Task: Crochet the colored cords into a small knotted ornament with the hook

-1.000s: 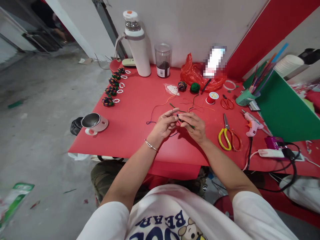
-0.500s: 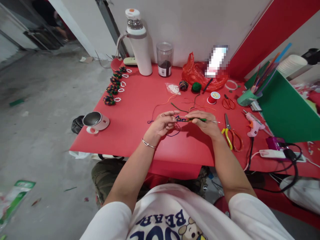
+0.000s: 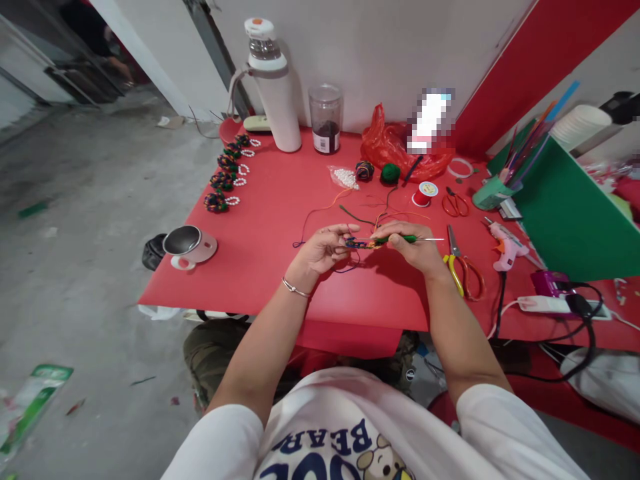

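My left hand (image 3: 326,248) is closed on one end of a small multicoloured crochet strip (image 3: 359,244), its thumb and fingers pinching the dark blue part. A crochet hook with a green handle (image 3: 410,239) is gripped in my right hand (image 3: 413,250), its thin metal shaft running out past the knuckles. Where the hook's other end meets the strip is too small to make out. Orange, dark green and blue yarn strands (image 3: 320,210) trail from the work over the red table (image 3: 270,267). Behind the hands lie a green yarn ball (image 3: 390,175) and a dark multicoloured yarn ball (image 3: 365,171).
Pearl beads (image 3: 346,177), a red thread spool (image 3: 425,194), small red scissors (image 3: 455,202), larger scissors (image 3: 453,241) and a pink glue gun (image 3: 509,252) lie around. At left stand a mug (image 3: 203,247) and several beaded crochet pieces (image 3: 227,167). A white flask (image 3: 280,107) stands behind.
The green-handled hook has shifted slightly right and lies more level in my right hand. Both hands stay on the strip, and the whole view has moved a little.
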Tool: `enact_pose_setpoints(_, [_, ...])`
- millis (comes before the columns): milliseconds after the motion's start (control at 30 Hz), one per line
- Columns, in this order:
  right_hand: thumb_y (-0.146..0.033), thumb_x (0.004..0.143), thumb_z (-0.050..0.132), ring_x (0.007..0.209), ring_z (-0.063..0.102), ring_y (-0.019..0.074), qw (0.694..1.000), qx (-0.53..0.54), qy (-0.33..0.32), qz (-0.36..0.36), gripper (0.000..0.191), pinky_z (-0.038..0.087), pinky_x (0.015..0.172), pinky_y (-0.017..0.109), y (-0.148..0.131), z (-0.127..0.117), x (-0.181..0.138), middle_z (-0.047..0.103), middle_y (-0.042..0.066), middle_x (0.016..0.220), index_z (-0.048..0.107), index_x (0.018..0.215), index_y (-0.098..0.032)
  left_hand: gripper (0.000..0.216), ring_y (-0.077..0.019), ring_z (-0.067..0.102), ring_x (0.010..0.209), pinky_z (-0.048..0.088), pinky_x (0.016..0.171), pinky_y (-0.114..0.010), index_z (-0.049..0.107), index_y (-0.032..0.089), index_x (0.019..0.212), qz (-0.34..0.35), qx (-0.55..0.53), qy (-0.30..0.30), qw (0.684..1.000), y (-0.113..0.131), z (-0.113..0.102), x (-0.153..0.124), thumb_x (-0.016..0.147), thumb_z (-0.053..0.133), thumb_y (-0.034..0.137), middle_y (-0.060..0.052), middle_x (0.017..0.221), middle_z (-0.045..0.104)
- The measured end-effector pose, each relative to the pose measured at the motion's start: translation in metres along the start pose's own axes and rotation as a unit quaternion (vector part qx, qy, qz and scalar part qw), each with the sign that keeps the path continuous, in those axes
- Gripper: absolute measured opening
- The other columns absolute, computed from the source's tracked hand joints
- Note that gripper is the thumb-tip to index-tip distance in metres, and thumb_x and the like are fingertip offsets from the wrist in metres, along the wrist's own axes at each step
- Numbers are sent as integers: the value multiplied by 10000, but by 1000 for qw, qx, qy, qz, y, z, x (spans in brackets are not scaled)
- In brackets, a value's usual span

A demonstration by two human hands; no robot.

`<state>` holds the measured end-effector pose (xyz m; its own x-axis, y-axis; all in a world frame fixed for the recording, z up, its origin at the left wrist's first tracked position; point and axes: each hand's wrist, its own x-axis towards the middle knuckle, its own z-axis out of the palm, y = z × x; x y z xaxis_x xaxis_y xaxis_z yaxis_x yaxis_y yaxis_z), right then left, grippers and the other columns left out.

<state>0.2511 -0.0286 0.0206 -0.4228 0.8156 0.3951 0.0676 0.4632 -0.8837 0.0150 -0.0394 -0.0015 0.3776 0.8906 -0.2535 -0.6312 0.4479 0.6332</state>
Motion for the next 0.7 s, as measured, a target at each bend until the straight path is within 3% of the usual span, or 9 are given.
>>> enact_pose_setpoints(133, [-560, 952, 712, 927, 777, 205, 999, 38, 14, 30, 303, 621, 874, 352, 12, 3, -2, 829, 41, 951, 844, 948, -287, 387, -18, 335, 431, 216, 426, -195, 800, 55, 902, 7, 24, 1, 1000, -3, 1, 1, 553, 643, -6, -11, 637, 624])
enact_pose_setpoints(267, [-700, 900, 686, 852, 772, 209, 991, 94, 61, 76, 447, 636, 811, 356, 27, 23, -2, 817, 39, 890, 829, 906, -276, 338, -25, 387, 464, 249, 450, -203, 819, 108, 921, 64, 81, 42, 994, -13, 8, 1, 600, 756, 24, -10, 691, 664])
enact_pose_setpoints(333, [-724, 898, 667, 842, 768, 210, 992, 73, 66, 75, 479, 637, 818, 369, 28, 35, -2, 819, 42, 906, 830, 948, -277, 401, -36, 414, 469, 255, 453, -204, 824, 136, 988, 88, 108, 59, 988, -17, 11, 2, 600, 792, 39, 14, 671, 653])
enact_pose_setpoints(567, [-497, 999, 666, 1081, 755, 220, 981, -145, 100, -82, 249, 593, 1023, 416, 24, 46, -4, 811, 58, 1134, 814, 1088, -317, 596, -25, 398, 454, 224, 437, -202, 770, 174, 1202, 165, 115, 145, 969, -22, 15, 9, 617, 845, 88, 47, 715, 679])
enact_pose_setpoints(700, [-443, 1001, 679, 1100, 755, 220, 973, -166, 106, -117, 240, 599, 1014, 404, 29, 47, -7, 792, 81, 1213, 809, 1163, -322, 584, -14, 364, 432, 199, 432, -204, 760, 144, 1179, 131, 85, 123, 980, -24, 15, 9, 604, 842, 81, 29, 725, 701])
